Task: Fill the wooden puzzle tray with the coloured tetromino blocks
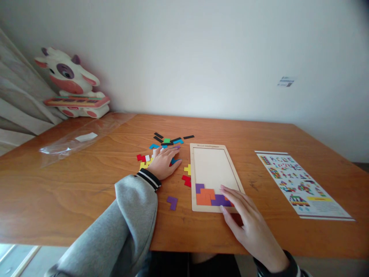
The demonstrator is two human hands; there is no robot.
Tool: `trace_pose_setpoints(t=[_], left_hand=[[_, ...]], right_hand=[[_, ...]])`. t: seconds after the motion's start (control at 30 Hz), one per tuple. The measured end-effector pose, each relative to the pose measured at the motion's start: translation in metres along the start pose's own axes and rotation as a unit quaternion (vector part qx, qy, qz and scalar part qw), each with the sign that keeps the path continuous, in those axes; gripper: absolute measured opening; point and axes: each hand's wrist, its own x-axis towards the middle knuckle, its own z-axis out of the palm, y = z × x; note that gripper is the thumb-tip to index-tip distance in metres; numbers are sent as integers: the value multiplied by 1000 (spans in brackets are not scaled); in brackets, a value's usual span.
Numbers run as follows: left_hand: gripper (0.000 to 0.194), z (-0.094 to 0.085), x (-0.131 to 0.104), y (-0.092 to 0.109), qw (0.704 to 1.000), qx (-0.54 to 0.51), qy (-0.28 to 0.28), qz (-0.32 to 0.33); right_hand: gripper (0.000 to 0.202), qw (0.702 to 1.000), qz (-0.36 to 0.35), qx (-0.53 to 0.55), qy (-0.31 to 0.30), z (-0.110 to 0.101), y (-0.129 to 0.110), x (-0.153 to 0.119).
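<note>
We're likely selecting; next calls for pinching.
Loose right hand point(246, 215) over pale-wood rectangular tray point(215, 165); splayed left hand point(164, 162) over multicoloured flat pieces point(143, 165) left of it.

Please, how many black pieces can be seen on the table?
5 black pieces: one in front of the green piece, two left of it, one right of it, one near the far left corner of the board. The left hand may hide more.
</note>
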Motion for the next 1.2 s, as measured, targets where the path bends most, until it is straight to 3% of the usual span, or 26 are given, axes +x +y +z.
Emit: trace_pose_setpoints(t=[0.23, 0.47, 0.6, 0.8, 1.2], left_hand=[[37, -2, 0, 3, 1000, -5, 21, 22], [35, 2, 2, 4, 1000, -12, 7, 10], [30, 5, 3, -1, 997, -62, 41, 25], [29, 7, 3, 1, 983, -176, 41, 30], [27, 2, 0, 9, 975, -200, 76, 65]], right_hand=[[45, 999, 16, -11, 34, 2, 0, -1], [46, 995, 68, -6, 79, 3, 1, -1], [47, 995, 68, -3, 78, 3, 0, -1], [47, 994, 71, -1, 83, 2, -1, -1], [41, 995, 79, -1, 68, 2, -1, -2]])
